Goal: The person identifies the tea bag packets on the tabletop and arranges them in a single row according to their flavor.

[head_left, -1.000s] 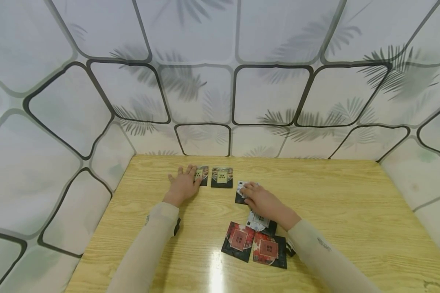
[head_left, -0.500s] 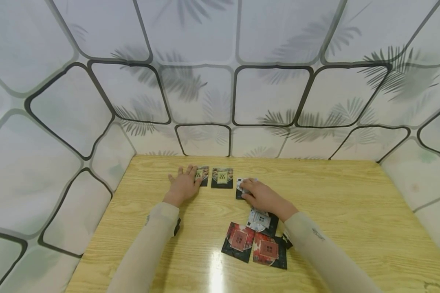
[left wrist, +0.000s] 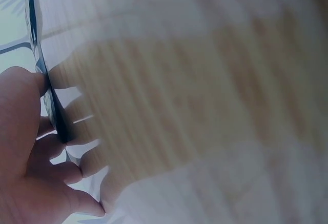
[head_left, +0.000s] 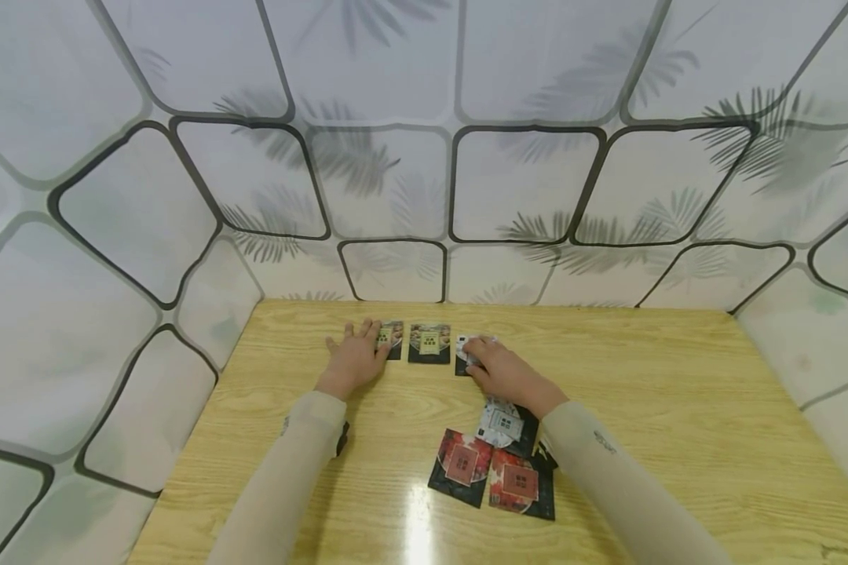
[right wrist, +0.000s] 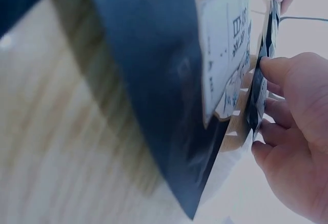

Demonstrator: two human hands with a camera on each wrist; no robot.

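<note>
My left hand (head_left: pixel 353 361) rests flat with straight fingers over the left part of a green-labelled, dark square sachet (head_left: pixel 396 341) near the table's back edge. Just right of that lies a second green-labelled sachet (head_left: pixel 429 345), untouched. My right hand (head_left: pixel 507 373) holds a white-and-black sachet (head_left: pixel 461 359) against the table, thumb at its near edge and fingers bent over its top, hiding most of it. In the right wrist view the thumb and fingertips (right wrist: pixel 266 131) meet this thin sachet, seen nearly edge-on. The three sachets form a row.
Below the right wrist lies another white-and-black sachet (head_left: pixel 503 424), overlapping its neighbours. Two red-and-black sachets (head_left: pixel 461 467) lie nearer me, and a dark one (head_left: pixel 546 455) is partly under the right sleeve. A patterned fabric wall (head_left: pixel 396 271) stands behind the wooden table (head_left: pixel 678 392).
My right hand has slid the white-and-black sachet away from me, up level with the row of green-labelled ones. The left hand has stayed in place.
</note>
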